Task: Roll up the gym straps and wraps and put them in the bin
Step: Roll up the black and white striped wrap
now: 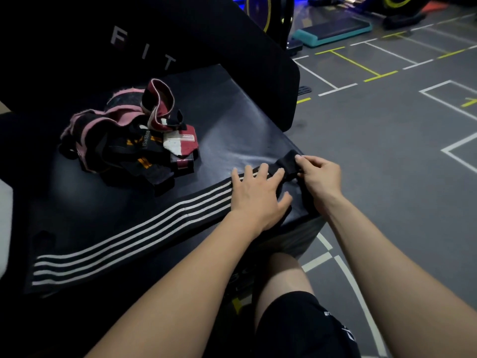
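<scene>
A long black wrap with white stripes (124, 236) lies stretched across the black padded box (227, 125), from its near left corner to its right edge. My left hand (258, 195) lies flat on the wrap near its right end, fingers spread. My right hand (318, 177) pinches the wrap's plain black end (287, 160) between thumb and fingertips, folding it back. A tangled pile of other straps and wraps (129, 135), pink, maroon, black and orange, sits at the box's far left. No bin is in view.
A black padded backrest with white letters (144, 47) rises behind the box. To the right is grey gym floor with white and yellow lines (387, 112). A teal step platform (333, 31) lies far back. My knee in black shorts (296, 306) is below.
</scene>
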